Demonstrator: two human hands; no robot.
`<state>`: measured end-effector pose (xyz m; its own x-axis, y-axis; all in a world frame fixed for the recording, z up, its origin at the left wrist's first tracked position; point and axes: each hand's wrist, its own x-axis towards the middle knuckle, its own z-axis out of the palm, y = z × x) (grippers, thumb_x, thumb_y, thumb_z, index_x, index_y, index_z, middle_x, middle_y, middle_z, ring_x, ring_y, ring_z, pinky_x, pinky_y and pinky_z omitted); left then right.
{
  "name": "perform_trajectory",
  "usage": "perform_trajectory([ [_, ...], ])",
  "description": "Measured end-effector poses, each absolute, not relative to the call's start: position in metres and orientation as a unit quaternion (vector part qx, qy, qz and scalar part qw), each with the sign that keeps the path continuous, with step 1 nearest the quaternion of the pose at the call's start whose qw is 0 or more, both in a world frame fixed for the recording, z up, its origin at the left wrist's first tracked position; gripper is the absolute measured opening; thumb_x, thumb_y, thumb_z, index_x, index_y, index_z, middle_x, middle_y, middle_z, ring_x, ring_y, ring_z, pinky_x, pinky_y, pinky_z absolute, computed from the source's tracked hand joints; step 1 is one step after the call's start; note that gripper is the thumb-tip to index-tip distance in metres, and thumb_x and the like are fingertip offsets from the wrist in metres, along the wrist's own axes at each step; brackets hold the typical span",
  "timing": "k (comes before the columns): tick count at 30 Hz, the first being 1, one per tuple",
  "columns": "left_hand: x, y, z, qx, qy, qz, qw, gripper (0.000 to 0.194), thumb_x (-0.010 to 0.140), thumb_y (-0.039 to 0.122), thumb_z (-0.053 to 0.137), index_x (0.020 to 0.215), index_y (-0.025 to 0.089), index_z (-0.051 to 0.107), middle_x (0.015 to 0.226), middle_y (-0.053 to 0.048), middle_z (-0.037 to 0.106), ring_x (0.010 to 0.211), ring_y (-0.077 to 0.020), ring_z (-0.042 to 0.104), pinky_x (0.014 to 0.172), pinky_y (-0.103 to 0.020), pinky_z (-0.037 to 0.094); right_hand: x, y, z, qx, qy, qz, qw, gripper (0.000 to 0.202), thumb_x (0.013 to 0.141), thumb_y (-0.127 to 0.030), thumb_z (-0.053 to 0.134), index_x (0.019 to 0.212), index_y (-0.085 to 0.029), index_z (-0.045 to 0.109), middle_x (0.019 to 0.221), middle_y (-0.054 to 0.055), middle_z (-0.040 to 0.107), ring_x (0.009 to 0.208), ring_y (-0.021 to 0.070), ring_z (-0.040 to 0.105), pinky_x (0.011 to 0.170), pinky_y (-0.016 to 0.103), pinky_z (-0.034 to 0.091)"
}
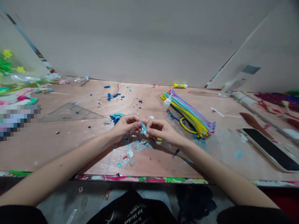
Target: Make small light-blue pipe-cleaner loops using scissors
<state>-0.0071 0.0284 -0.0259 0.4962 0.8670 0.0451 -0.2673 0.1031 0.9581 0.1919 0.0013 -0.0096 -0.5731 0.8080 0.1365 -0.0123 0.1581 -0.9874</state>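
Left hand [126, 127] and right hand [163, 130] pinch the blue piece [143, 128], front-left of the bottle [166, 104]; apply light pressure (it may crease).

Wooden desk [70, 141] with multicoloured front edge, clear set square [85, 115] towards the left edge, yellow glue stick [179, 86] by the back edge, white bottle [166, 105] beside bundled coloured stems [189, 111], phone [268, 147] towards the front right corner.

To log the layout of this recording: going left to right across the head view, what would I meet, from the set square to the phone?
Set square → left hand → light-blue piece → right hand → bundle of fuzzy stems → phone.
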Motion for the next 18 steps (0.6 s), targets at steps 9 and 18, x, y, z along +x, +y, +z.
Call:
perform_trajectory([
  [9, -0.008, 0.029, -0.028, 0.533, 0.294, 0.386, 0.694, 0.032, 0.070, 0.040, 0.082, 0.091, 0.017, 0.075, 0.075, -0.002, 0.070, 0.062, -0.0102, 0.061, 0.059, -0.022, 0.049, 0.193, 0.002, -0.009, -0.302, -0.679, 0.562, 0.364, 0.029, 0.082, -0.040, 0.069, 0.070, -0.017, 0.055, 0.063, -0.004, 0.051, 0.053, 0.0071, 0.044, 0.047, 0.021, 0.033],
  [18, -0.025, 0.046, 0.003, 0.594, 0.416, 0.462, 0.510, 0.026, 0.076, 0.036, 0.073, 0.092, 0.016, 0.070, 0.083, -0.004, 0.068, 0.069, -0.0117, 0.062, 0.064, -0.023, 0.050, 0.192, 0.005, -0.017, -0.339, -0.667, 0.540, 0.387, 0.029, 0.090, -0.046, 0.061, 0.084, -0.018, 0.055, 0.056, -0.007, 0.048, 0.045, 0.0057, 0.039, 0.043, 0.020, 0.030],
])
